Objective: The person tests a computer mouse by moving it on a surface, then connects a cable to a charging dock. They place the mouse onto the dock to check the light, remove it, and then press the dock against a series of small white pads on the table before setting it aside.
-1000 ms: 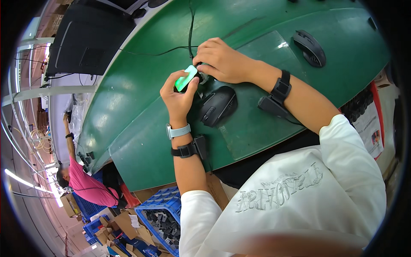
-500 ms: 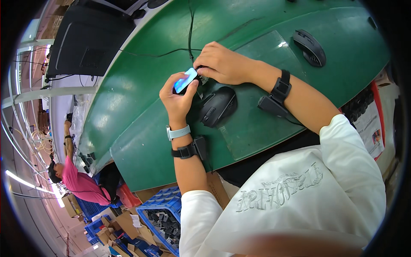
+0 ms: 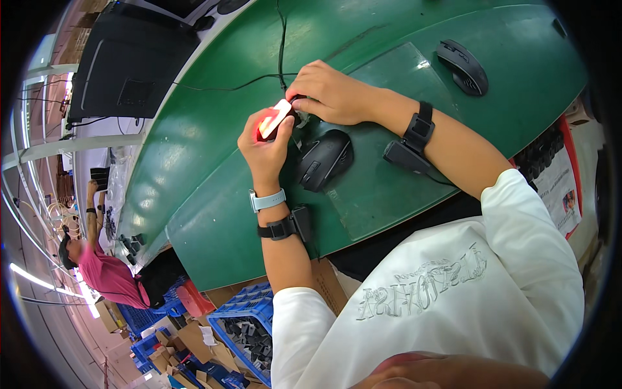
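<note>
My left hand (image 3: 264, 150) grips a small dark device with a lit rounded panel (image 3: 277, 119), glowing white and red between thumb and fingers. At the device's far end, my right hand (image 3: 329, 94) has its thumb and fingers closed together; whatever they pinch is mostly hidden. A black cable (image 3: 281, 55) runs down the bench to that spot. Just below both hands, a black computer mouse (image 3: 326, 159) rests on the bench. Farther right lies a second black mouse (image 3: 462, 67), untouched.
The green bench (image 3: 214, 214) carries a clear sheet (image 3: 382, 194). A black monitor (image 3: 136, 65) stands at far left. Below the bench edge is a blue crate (image 3: 243, 318) of dark parts. A co-worker in a pink shirt (image 3: 113, 279) is at left; black items fill a red-edged box (image 3: 547, 155) at right.
The lit panel went from blue-white to red-white. Both hands and the device shifted slightly left, still together. The co-worker's arms and body moved, with a dark flat object now near their hands.
</note>
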The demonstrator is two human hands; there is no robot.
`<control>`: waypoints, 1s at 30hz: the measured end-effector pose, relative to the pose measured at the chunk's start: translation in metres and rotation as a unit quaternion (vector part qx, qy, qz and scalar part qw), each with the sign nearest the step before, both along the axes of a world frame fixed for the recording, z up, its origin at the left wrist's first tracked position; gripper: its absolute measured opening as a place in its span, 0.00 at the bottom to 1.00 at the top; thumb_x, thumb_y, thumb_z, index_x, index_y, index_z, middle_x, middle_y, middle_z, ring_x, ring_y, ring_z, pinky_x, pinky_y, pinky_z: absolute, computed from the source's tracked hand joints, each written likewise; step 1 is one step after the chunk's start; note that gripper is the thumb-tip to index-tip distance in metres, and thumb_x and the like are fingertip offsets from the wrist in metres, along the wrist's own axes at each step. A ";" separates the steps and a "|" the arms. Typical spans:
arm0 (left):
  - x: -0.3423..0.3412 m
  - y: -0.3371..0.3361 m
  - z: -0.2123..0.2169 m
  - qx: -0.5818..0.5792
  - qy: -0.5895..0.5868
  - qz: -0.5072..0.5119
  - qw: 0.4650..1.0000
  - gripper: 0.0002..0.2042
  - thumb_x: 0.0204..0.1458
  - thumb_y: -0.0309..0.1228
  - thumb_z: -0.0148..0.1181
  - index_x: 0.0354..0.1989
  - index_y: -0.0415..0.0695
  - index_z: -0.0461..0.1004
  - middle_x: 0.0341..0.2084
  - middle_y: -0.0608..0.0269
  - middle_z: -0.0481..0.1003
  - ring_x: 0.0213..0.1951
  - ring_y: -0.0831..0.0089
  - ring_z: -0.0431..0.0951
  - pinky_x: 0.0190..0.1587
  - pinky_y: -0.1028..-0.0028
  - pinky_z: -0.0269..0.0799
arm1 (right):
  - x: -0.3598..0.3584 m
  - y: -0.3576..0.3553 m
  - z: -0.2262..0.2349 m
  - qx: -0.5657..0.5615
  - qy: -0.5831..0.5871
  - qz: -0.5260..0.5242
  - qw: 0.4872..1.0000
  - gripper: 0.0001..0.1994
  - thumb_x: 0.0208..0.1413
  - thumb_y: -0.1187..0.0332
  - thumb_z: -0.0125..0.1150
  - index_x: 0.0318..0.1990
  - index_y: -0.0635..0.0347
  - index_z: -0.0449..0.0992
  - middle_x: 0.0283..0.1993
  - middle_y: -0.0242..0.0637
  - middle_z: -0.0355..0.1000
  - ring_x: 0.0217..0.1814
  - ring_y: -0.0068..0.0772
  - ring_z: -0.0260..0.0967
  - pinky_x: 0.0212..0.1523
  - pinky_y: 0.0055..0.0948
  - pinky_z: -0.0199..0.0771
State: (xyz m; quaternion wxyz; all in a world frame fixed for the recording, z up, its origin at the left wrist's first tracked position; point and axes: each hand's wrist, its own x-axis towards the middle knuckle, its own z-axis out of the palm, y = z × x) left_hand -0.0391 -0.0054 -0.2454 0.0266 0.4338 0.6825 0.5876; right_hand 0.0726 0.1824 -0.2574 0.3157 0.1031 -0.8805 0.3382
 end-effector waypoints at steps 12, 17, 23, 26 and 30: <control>-0.005 -0.003 -0.001 -0.009 -0.013 -0.027 1.000 0.12 0.50 0.24 0.75 0.40 0.38 0.79 0.38 0.61 0.82 0.36 0.79 0.78 0.41 0.78 0.74 | -0.001 0.001 -0.001 0.002 -0.010 0.011 1.000 0.08 0.64 0.66 0.59 0.44 0.61 0.77 0.40 0.38 0.75 0.47 0.43 0.69 0.63 0.40 0.62; -0.007 -0.005 -0.002 -0.033 -0.020 -0.029 0.999 0.12 0.50 0.24 0.74 0.41 0.39 0.79 0.38 0.61 0.81 0.37 0.78 0.78 0.42 0.78 0.74 | 0.000 0.001 -0.001 0.004 -0.020 0.012 1.000 0.08 0.64 0.67 0.59 0.44 0.60 0.77 0.40 0.39 0.75 0.47 0.43 0.69 0.63 0.40 0.62; -0.007 -0.005 -0.001 -0.034 -0.047 -0.042 0.997 0.12 0.50 0.23 0.74 0.41 0.39 0.78 0.40 0.60 0.80 0.39 0.76 0.78 0.44 0.76 0.74 | 0.002 0.001 0.002 -0.008 -0.019 0.015 1.000 0.08 0.65 0.67 0.58 0.44 0.60 0.77 0.38 0.38 0.76 0.46 0.43 0.69 0.60 0.39 0.64; -0.008 -0.001 0.001 -0.025 -0.028 -0.063 0.997 0.15 0.46 0.22 0.75 0.43 0.39 0.78 0.43 0.57 0.79 0.45 0.70 0.78 0.50 0.72 0.74 | 0.004 -0.001 0.005 -0.038 -0.044 0.020 0.998 0.08 0.65 0.65 0.58 0.44 0.59 0.77 0.39 0.40 0.76 0.48 0.43 0.69 0.58 0.40 0.66; -0.006 0.001 0.003 -0.030 0.033 -0.094 0.995 0.21 0.41 0.18 0.75 0.46 0.38 0.77 0.46 0.57 0.77 0.53 0.65 0.77 0.59 0.68 0.71 | 0.006 0.000 0.007 -0.081 -0.124 -0.003 0.989 0.11 0.63 0.59 0.60 0.44 0.56 0.79 0.32 0.43 0.76 0.39 0.47 0.73 0.45 0.42 0.72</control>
